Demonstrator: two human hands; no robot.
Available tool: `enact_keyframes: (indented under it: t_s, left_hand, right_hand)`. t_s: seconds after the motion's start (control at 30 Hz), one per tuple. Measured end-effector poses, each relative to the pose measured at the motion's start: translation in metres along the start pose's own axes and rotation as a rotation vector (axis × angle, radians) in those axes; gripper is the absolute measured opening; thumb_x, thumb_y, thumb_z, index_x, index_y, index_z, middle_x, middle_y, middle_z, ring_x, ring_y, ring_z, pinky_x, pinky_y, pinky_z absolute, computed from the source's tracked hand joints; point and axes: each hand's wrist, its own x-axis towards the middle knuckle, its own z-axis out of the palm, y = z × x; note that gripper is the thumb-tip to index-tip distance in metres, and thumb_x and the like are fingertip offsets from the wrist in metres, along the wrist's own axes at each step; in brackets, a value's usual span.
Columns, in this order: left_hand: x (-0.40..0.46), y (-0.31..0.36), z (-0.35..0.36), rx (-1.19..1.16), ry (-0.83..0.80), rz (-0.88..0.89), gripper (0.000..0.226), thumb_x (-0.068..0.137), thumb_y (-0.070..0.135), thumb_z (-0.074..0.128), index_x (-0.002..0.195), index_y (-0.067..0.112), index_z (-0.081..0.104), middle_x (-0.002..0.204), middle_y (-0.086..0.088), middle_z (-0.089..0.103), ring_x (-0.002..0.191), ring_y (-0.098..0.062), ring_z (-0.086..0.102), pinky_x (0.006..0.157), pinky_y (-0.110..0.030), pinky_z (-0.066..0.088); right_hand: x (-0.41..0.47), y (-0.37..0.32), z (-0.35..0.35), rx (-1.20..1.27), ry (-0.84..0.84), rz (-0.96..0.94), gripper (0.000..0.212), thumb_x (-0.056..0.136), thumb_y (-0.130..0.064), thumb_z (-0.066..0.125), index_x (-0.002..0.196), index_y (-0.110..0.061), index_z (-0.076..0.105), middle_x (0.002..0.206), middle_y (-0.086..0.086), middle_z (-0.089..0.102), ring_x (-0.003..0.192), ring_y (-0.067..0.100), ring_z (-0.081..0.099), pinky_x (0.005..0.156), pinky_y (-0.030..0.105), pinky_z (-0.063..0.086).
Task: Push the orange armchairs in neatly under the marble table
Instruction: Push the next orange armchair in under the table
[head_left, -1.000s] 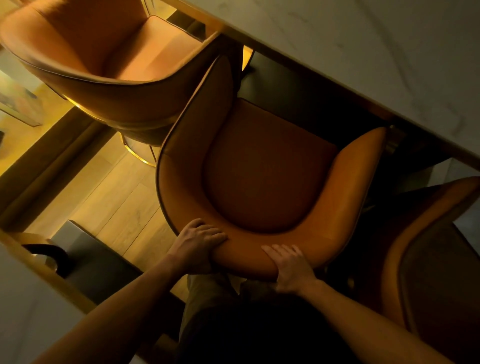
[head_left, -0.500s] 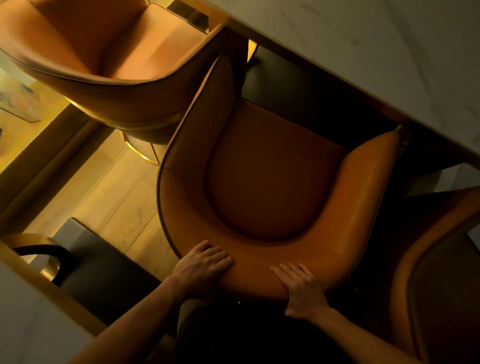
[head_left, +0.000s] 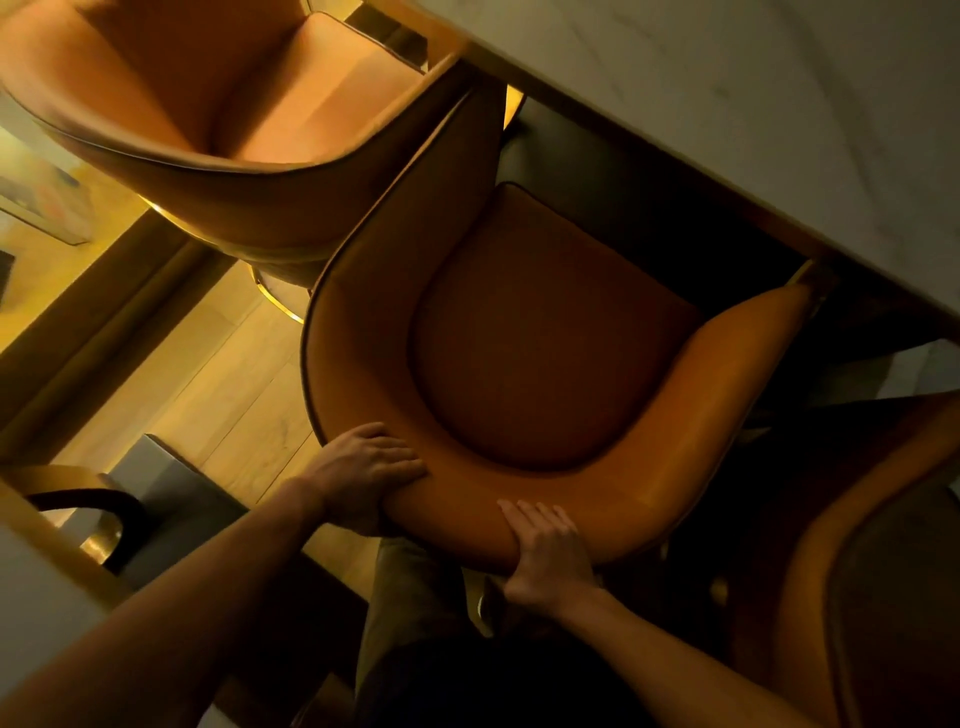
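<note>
Both hands, left (head_left: 363, 470) and right (head_left: 545, 556), clamp middle armchair (head_left: 519, 332) backrest; three armchairs, one marble table (head_left: 779, 104), no writing.

A light wooden plank floor (head_left: 218, 395) is seen at the left, crossed by a dark raised strip (head_left: 104, 332). A grey rug (head_left: 176, 499) is laid at the lower left, beside a curved dark and gold frame (head_left: 98, 512). A pale surface (head_left: 36, 587) fills the corner.

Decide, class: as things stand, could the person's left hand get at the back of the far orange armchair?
Probably yes. The left hand grips the middle orange leather armchair, yet only bare wooden floor shows between it and the far orange armchair.
</note>
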Motion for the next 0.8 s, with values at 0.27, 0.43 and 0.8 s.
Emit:
enact_keyframes:
  t_s: [0.27, 0.43, 0.8]
  left_hand:
    - [-0.002, -0.005, -0.001, -0.015, 0.064, -0.003, 0.08, 0.065, 0.076, 0.057, 0.133, 0.034, 0.049, 0.132, 0.006, 0.06, 0.122, -0.017, 0.055, 0.108, -0.045, 0.036]
    - [-0.001, -0.009, 0.004, -0.005, 0.082, 0.022, 0.082, 0.064, 0.075, 0.058, 0.134, 0.034, 0.046, 0.136, 0.003, 0.056, 0.13, -0.022, 0.048, 0.114, -0.053, 0.026]
    - [0.0, -0.011, 0.006, 0.025, 0.104, 0.054, 0.077, 0.063, 0.06, 0.068, 0.132, 0.03, 0.052, 0.134, 0.003, 0.058, 0.124, -0.022, 0.052, 0.109, -0.046, 0.033]
  right_hand:
    - [0.004, -0.001, 0.0, -0.062, -0.028, -0.032, 0.1, 0.073, -0.078, 0.048, 0.151, -0.026, 0.012, 0.155, 0.003, 0.03, 0.142, 0.024, 0.026, 0.119, 0.045, 0.014]
    - [0.005, -0.005, -0.007, -0.068, -0.092, 0.005, 0.098, 0.075, -0.058, 0.063, 0.151, -0.03, 0.009, 0.157, 0.002, 0.024, 0.144, 0.023, 0.021, 0.119, 0.044, 0.012]
    - [0.0, -0.021, -0.018, -0.054, -0.103, 0.109, 0.103, 0.07, -0.061, 0.068, 0.151, -0.031, 0.011, 0.157, -0.002, 0.023, 0.144, 0.018, 0.019, 0.118, 0.042, 0.006]
